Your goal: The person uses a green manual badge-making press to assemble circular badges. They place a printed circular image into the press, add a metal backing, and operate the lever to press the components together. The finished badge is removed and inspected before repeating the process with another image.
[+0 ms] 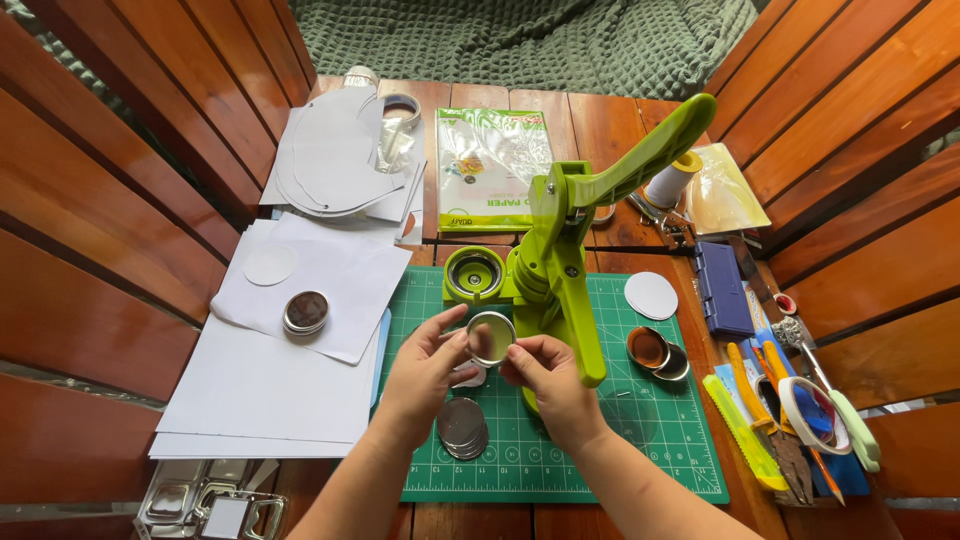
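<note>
- Both hands hold one round metal disc (491, 337) over the green cutting mat (650, 440), just in front of the green button press (560, 250).
- Left hand (425, 372): thumb and fingertips pinch the disc's left rim, other fingers curled loosely.
- Right hand (548, 375): fingertips closed on the disc's lower right edge.
- Stack of metal discs (462, 427) lies on the mat between the wrists, right below the held disc.
- A small white piece sits under the left fingers, mostly hidden; can't tell what it is.
- Press lever (650, 150) is raised, angled up right; round die cup (474, 273) sits at the press's left, behind the hands.
- The press column overlaps the right hand's knuckles, close beside the disc.
- Right of press: white paper circle (651, 295), two metal cups (658, 352), blue box (722, 290).
- Far right: scissors, tools and tape roll (808, 412), cluttered, hard to separate.
- Left: white paper sheets (260, 380), another disc stack (305, 312), a cut white circle (270, 264).
- Back: photo paper pack (493, 165), thread spool (672, 178).
- Bottom left: metal trays (200, 498), cut off by the frame edge.
</note>
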